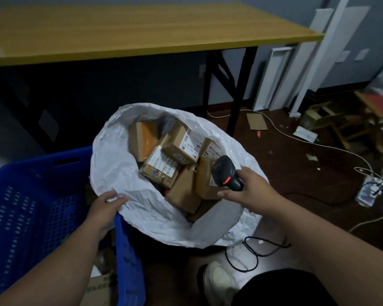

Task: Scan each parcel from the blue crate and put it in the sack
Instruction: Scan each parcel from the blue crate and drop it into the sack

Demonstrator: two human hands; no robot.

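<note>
Parcels (175, 164): a heap of brown cardboard boxes, several with white barcode labels, is seen inside the white sack (119, 164), piled up close to its mouth; at least seven can be counted, packed against one another at mixed angles. The sack stands open on the floor, just beside the blue crate (31, 195), its near-left rim draped over the crate's right wall. Left hand (104, 208): the sack's rim is pinched at the crate side, with the fingers curled over the white edge, so the grip is closed on the sack and no parcel is held. Right hand (250, 191): the black scanner (227, 173) is gripped by its handle over the sack's right side, its head pointed down toward the boxes and a red light showing on its body; the forefinger is extended toward a box edge. Crate interior: mostly perforated floor and walls are visible; something brownish, perhaps cardboard, is glimpsed at the near corner, but it cannot be identified. Judgement: most of the load appears already scanned and sacked; what remains in the crate, if anything, looks small. A wooden tabletop (142, 29) is noted behind the sack, with cables (318, 142) and scraps on the floor to the right.
</note>
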